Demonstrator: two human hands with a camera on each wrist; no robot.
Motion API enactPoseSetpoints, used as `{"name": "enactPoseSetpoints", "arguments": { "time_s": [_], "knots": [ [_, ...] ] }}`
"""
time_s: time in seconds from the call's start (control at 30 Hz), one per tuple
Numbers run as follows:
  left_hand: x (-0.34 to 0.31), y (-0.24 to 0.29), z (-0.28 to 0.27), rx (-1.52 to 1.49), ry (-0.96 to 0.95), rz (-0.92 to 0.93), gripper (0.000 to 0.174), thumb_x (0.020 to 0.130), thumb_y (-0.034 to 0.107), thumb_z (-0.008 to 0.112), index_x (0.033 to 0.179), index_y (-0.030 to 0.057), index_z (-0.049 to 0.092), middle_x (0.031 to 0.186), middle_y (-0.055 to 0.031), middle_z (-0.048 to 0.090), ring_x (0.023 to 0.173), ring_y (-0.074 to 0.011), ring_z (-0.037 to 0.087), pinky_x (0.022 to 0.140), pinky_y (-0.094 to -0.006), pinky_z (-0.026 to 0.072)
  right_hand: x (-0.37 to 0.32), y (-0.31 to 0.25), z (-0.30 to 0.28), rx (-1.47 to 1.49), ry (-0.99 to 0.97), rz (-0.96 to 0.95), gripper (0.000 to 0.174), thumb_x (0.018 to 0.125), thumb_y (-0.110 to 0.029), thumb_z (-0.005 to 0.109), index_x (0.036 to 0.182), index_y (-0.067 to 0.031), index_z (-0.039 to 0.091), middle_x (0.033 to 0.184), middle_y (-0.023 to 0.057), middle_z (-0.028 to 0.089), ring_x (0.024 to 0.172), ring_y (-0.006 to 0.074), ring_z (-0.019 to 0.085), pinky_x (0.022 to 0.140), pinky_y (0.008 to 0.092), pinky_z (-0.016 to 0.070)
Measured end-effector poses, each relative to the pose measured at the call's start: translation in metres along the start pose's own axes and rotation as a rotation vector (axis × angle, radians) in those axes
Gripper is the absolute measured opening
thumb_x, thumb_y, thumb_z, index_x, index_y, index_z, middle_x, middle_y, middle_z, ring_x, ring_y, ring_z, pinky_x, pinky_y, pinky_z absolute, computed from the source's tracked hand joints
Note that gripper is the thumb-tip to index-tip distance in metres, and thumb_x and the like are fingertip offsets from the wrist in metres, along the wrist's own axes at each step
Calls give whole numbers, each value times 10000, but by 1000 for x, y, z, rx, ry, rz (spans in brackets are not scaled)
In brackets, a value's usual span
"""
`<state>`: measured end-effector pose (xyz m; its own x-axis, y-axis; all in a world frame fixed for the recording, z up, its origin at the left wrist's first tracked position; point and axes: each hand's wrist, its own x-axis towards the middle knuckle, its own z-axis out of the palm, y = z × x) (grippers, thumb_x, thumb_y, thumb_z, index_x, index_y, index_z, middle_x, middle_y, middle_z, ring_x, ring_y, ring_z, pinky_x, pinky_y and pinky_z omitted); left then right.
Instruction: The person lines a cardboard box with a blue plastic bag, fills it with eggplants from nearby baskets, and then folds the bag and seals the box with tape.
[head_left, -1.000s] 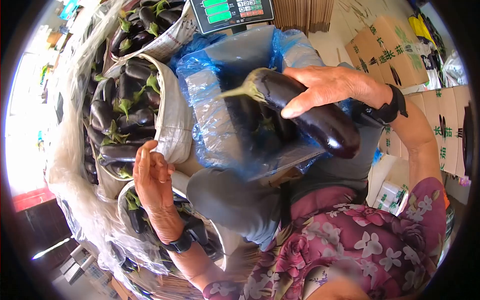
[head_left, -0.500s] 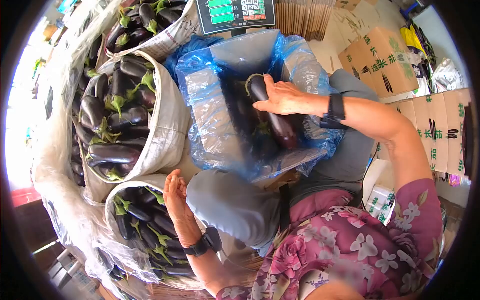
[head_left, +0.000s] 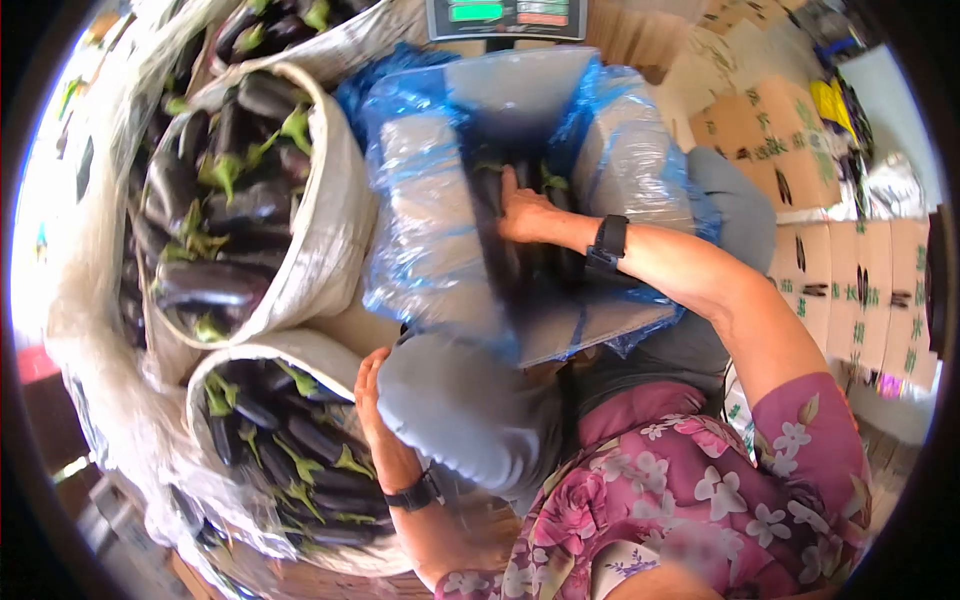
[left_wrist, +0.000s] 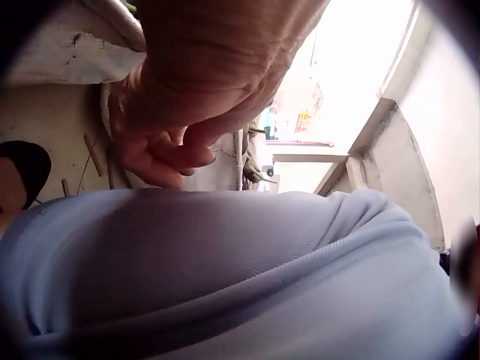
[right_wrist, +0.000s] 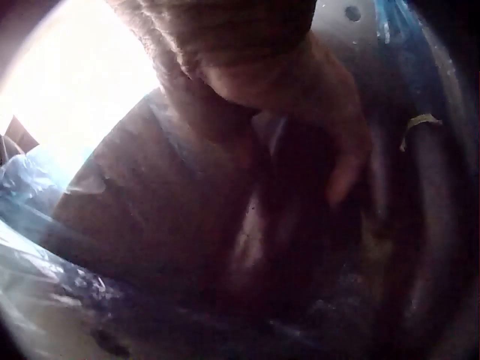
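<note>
My right hand (head_left: 528, 212) is down inside a carton lined with blue plastic film (head_left: 425, 200). In the right wrist view, its fingers and thumb straddle a dark purple eggplant (right_wrist: 251, 232) deep in the shadowed carton. More eggplants lie alongside, one with a pale stem end (right_wrist: 424, 120). My left hand (head_left: 370, 390) hangs beside the raised knee in grey trousers (head_left: 450, 400), its fingers loosely bent and holding nothing. The left wrist view shows this hand (left_wrist: 195, 97) just over the trouser cloth.
White sacks (head_left: 335, 220) full of eggplants line the left side, with clear plastic sheeting (head_left: 90, 330) beyond them. A digital scale display (head_left: 505, 15) stands behind the carton. Printed cardboard boxes (head_left: 765, 140) are stacked at the right.
My right hand has lowered an eggplant from above the carton down into it. The left hand has come from over the sacks back to the knee.
</note>
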<state>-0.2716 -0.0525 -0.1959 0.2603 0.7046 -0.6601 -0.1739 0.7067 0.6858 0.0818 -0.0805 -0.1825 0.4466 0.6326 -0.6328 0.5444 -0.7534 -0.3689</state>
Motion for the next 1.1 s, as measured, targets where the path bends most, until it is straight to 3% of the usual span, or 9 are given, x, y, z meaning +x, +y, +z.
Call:
{"name": "enactPoseSetpoints", "arguments": {
  "time_s": [0.07, 0.17, 0.2, 0.37, 0.53, 0.67, 0.77, 1.0, 1.1],
  "knots": [
    [-9, 12, 7, 34, -76, -1, 243, 940, 173, 532, 1077, 10, 650, 985, -77, 661, 884, -170, 627, 806, -284, 501, 1, -11, 9, -81, 22, 69, 1049, 815, -281, 672, 1449, 145, -47, 1124, 385, 586, 1053, 470, 615, 901, 481, 502],
    [-33, 25, 6, 304, -109, 169, 253, 945, 179, 527, 1085, 1, 640, 942, -34, 638, 868, -123, 563, 784, -244, 444, -10, -5, 19, -188, 160, -31, 935, 851, -292, 627, 1457, 99, 33, 1056, 345, 628, 950, 461, 649, 855, 508, 515],
    [-45, 33, 7, 383, -72, 213, 208, 957, 117, 532, 1090, -4, 637, 942, -25, 652, 841, -89, 591, 751, -223, 482, -7, 2, 17, -176, 145, -74, 889, 853, -282, 611, 1454, 78, 65, 1053, 347, 625, 979, 466, 636, 863, 510, 506],
    [-90, 48, -19, 337, -67, 202, 201, 954, 141, 545, 1080, 17, 641, 799, 42, 567, 737, -53, 499, 670, -198, 406, -8, 18, 28, -214, 172, -192, 875, 848, -249, 572, 1479, 39, 39, 1105, 374, 597, 1070, 495, 585, 916, 495, 467],
    [-105, 42, -73, 264, 39, 111, 202, 953, 134, 545, 1088, 15, 637, 789, 32, 573, 692, -61, 513, 655, -204, 435, -6, 31, 29, -151, 177, -175, 902, 860, -250, 550, 1499, 24, -24, 1174, 389, 561, 1110, 503, 564, 972, 459, 441],
    [-78, 17, -176, 49, 246, 65, 199, 951, 125, 544, 1097, 10, 618, 817, -21, 608, 681, -110, 570, 695, -261, 514, -1, 44, 22, -179, 206, -300, 879, 864, -308, 589, 1484, 79, 101, 1293, 393, 483, 1242, 460, 488, 1047, 431, 385],
    [-59, -1, -235, -14, 392, 44, 221, 952, 133, 545, 1125, 5, 595, 893, -58, 634, 743, -138, 609, 733, -289, 541, -21, 26, 8, -168, 131, -250, 870, 843, -357, 629, 1442, 125, 221, 1344, 373, 454, 1296, 434, 446, 1079, 410, 357],
    [-12, -33, -271, 29, 500, -6, 253, 940, 159, 556, 1138, 3, 578, 1015, -114, 638, 835, -182, 632, 751, -306, 547, -51, 15, -12, -289, 132, -255, 657, 841, -333, 636, 1304, 105, 479, 1264, 339, 543, 1237, 419, 510, 1031, 418, 398],
    [11, -41, -271, 133, 392, -10, 255, 919, 157, 558, 1127, 14, 590, 1007, -107, 648, 846, -178, 636, 766, -308, 542, -71, -2, -22, -278, -6, -274, 545, 848, -299, 630, 1236, 76, 551, 1193, 295, 606, 1167, 392, 568, 978, 410, 434]
  ]
}}
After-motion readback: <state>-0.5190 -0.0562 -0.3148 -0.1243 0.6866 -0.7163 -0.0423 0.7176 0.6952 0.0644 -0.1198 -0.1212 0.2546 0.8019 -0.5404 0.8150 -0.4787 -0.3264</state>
